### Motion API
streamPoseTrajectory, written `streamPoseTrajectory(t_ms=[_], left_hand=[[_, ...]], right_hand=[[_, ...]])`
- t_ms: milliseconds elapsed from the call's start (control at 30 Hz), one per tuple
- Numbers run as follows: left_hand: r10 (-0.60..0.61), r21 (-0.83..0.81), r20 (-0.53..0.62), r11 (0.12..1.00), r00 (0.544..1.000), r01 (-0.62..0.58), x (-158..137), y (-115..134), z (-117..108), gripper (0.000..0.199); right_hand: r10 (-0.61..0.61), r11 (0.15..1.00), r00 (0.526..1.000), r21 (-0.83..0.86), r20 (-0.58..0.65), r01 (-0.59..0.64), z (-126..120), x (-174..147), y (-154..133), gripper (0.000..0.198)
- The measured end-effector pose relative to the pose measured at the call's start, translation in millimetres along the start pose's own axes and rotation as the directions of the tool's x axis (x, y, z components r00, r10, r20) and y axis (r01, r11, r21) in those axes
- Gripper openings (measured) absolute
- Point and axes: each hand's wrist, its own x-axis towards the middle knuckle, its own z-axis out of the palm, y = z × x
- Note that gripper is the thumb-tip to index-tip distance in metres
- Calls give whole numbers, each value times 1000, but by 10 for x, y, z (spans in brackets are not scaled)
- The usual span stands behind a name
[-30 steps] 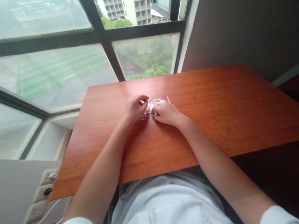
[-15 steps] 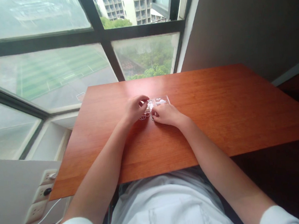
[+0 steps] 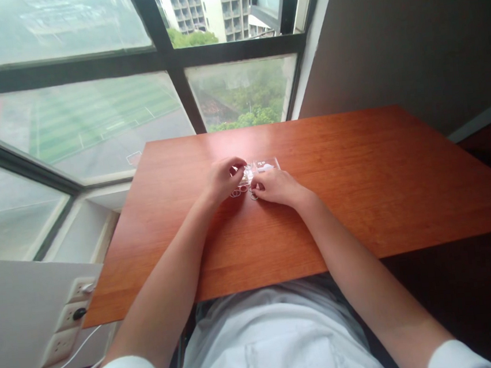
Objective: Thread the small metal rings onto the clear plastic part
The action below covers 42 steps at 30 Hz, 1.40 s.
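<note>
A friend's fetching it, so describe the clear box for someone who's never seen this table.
Find the brown table beside the window. Toward its far edge, partly covered by the left hand and right hand, sits the clear box. It's straight-edged, unlike the small round rings along its near side.

2 forearms [image 3: 176,248] extended forward, converging | left hand [image 3: 226,179]: loosely curled | right hand [image 3: 274,186]: palm down, curled
</note>
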Motion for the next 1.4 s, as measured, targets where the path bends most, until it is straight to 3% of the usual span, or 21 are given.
streamPoseTrajectory(t_ms=[833, 1100, 1267, 1400], left_hand=[[5, -15, 24, 1000, 1000, -5, -8, 37, -19, 21], [-47, -33, -46, 998, 998, 46, 1, 54, -47, 17], [-42, -15, -40, 999, 998, 42, -2, 45, -53, 18], [-20, -21, -34, 1000, 999, 19, 3, 34, -42, 18]], right_hand=[[-31, 999, 1000, -11, -2, 31, -16, -13, 25, 22], [-12, 997, 1000, -77, -21, 10, 20, 6, -20, 19], [-28, 1000, 999, 2, -42, 28, 44, 18, 23, 17], [-32, 987, 986, 153, -164, 57, 68, 56, 89, 14]])
